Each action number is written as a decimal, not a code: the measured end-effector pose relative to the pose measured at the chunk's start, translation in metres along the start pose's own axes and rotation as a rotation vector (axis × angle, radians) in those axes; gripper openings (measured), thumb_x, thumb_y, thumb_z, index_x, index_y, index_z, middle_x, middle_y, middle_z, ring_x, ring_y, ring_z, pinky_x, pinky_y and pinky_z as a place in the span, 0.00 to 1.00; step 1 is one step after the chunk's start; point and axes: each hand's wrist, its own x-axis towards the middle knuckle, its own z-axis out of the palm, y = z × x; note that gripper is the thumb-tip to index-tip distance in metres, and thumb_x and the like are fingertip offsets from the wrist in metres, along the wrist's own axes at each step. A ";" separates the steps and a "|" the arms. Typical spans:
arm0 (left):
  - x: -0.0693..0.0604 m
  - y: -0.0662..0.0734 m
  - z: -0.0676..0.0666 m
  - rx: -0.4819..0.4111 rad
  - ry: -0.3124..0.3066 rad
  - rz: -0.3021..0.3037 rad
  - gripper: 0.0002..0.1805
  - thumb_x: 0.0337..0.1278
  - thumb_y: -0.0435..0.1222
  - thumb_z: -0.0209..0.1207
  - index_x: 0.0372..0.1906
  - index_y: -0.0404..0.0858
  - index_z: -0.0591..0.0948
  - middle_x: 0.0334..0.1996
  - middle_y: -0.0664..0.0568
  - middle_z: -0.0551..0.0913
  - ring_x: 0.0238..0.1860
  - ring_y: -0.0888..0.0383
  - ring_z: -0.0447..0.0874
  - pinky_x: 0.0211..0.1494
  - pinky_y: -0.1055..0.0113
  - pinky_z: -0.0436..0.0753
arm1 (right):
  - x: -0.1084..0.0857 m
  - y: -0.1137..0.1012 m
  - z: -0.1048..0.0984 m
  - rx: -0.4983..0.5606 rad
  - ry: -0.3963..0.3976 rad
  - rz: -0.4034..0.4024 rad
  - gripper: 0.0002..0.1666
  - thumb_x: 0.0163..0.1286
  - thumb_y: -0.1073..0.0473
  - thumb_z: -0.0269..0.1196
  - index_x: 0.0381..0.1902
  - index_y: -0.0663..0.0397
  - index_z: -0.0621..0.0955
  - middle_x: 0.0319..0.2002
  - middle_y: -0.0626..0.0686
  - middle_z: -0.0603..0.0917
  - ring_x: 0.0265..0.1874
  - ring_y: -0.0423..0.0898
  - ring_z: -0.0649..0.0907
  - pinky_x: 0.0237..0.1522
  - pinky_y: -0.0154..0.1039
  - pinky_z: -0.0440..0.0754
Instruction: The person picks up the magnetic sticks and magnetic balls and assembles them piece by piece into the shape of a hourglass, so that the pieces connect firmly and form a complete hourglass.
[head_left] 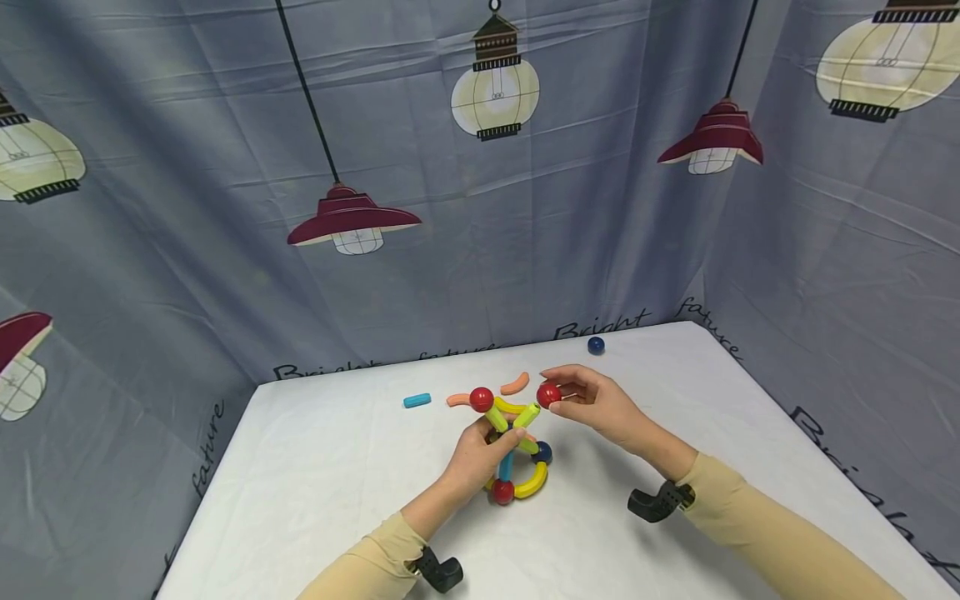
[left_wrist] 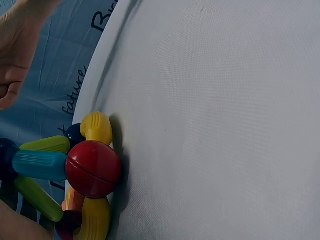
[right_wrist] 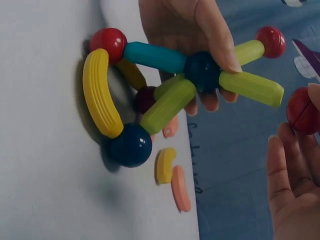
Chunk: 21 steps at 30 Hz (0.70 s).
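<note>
My left hand (head_left: 480, 454) grips a built frame of balls and sticks near its dark blue middle ball (right_wrist: 202, 71). Below that, a teal stick (right_wrist: 155, 57) and lime green sticks slope down to a base ring of yellow curved sticks (right_wrist: 100, 92), a red ball (right_wrist: 108, 45) and a dark blue ball (right_wrist: 130, 146). Two lime sticks point upward: one carries a red ball (head_left: 482, 399), while the other lime stick (right_wrist: 252, 89) has a bare end. My right hand (head_left: 600, 404) pinches another red ball (right_wrist: 302, 111) close to that bare end, a small gap between them.
Behind the frame on the white table (head_left: 337, 500) lie orange curved sticks (head_left: 515, 383), a yellow curved stick (head_left: 512, 406) and a light blue stick (head_left: 417, 400). A loose dark blue ball (head_left: 596, 345) sits near the back edge. Grey-blue curtains (head_left: 480, 250) hang behind.
</note>
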 end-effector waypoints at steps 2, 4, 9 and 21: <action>0.000 0.000 0.000 -0.003 -0.001 -0.004 0.23 0.69 0.52 0.62 0.59 0.41 0.78 0.51 0.54 0.84 0.55 0.53 0.80 0.64 0.51 0.77 | 0.000 -0.001 0.001 -0.014 -0.007 -0.001 0.29 0.68 0.56 0.71 0.66 0.49 0.77 0.61 0.56 0.79 0.55 0.55 0.81 0.50 0.39 0.85; 0.000 0.000 0.000 -0.002 -0.002 -0.004 0.23 0.70 0.52 0.62 0.59 0.41 0.79 0.51 0.54 0.84 0.55 0.53 0.79 0.63 0.50 0.77 | 0.000 -0.001 0.003 -0.029 -0.011 0.003 0.29 0.68 0.56 0.71 0.66 0.49 0.77 0.59 0.56 0.80 0.54 0.55 0.82 0.49 0.40 0.85; 0.000 -0.001 -0.002 0.010 -0.004 -0.008 0.23 0.69 0.52 0.62 0.60 0.42 0.78 0.52 0.53 0.83 0.55 0.53 0.79 0.64 0.50 0.78 | 0.002 -0.003 0.006 -0.063 -0.005 0.000 0.29 0.69 0.56 0.71 0.66 0.46 0.78 0.57 0.55 0.81 0.54 0.55 0.82 0.49 0.40 0.85; -0.001 -0.003 -0.004 0.009 -0.006 0.003 0.24 0.70 0.52 0.61 0.61 0.41 0.76 0.54 0.52 0.82 0.56 0.53 0.80 0.64 0.53 0.78 | 0.010 -0.008 0.016 -0.020 -0.073 -0.093 0.30 0.72 0.57 0.68 0.69 0.57 0.74 0.62 0.61 0.79 0.54 0.59 0.81 0.50 0.41 0.84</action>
